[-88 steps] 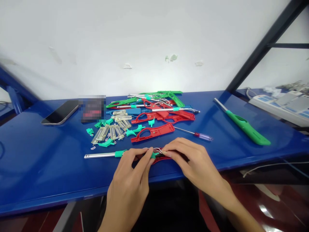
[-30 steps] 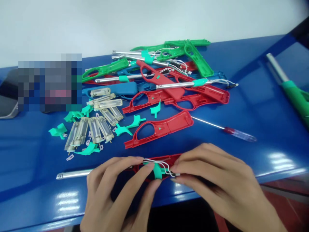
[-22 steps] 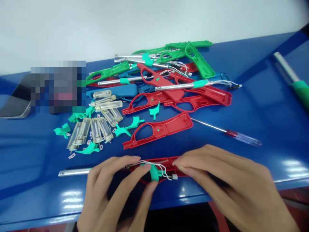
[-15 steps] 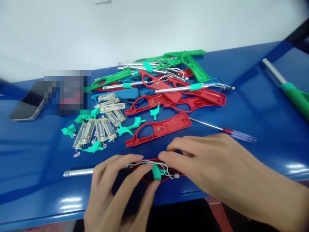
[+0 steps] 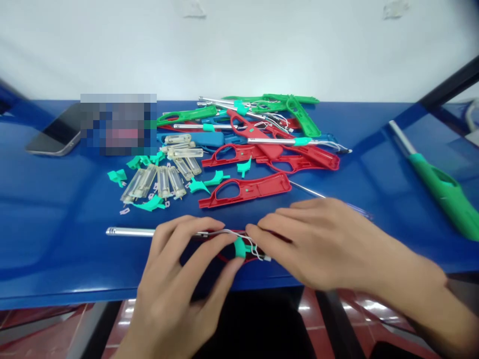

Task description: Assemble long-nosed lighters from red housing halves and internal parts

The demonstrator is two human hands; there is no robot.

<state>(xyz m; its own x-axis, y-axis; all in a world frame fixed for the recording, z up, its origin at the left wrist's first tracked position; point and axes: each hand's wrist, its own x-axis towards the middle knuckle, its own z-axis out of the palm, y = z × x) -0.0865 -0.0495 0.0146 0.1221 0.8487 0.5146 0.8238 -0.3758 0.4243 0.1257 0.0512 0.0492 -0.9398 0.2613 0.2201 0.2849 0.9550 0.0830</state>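
My left hand [image 5: 179,284] grips a part-built gas lighter near the front edge of the table, thumb and fingers bent around its teal trigger [image 5: 240,248]. From under these fingers the lighter's silver tube [image 5: 129,232] sticks out to the left. Only slivers of its red handle shell [image 5: 223,258] show. White wires [image 5: 239,234] loop over the trigger toward the right end. There my right hand [image 5: 329,244] presses its fingers on the shell and wires, covering most of that end. Behind them lies another red handle half [image 5: 267,189], hollow side up.
A pile of green, red and blue shells with silver tubes [image 5: 277,141] lies behind. Clear fuel tanks [image 5: 163,181] and loose teal triggers [image 5: 149,203] are at left, near a phone [image 5: 56,129]. A screwdriver [image 5: 309,189] is partly behind my right hand; a green lighter [image 5: 441,187] lies right.
The view has tilted and shifted, so the table sits differently and more floor shows. Both hands keep nearly the same hold on the lighter; the right fingers have shifted slightly over its right end.
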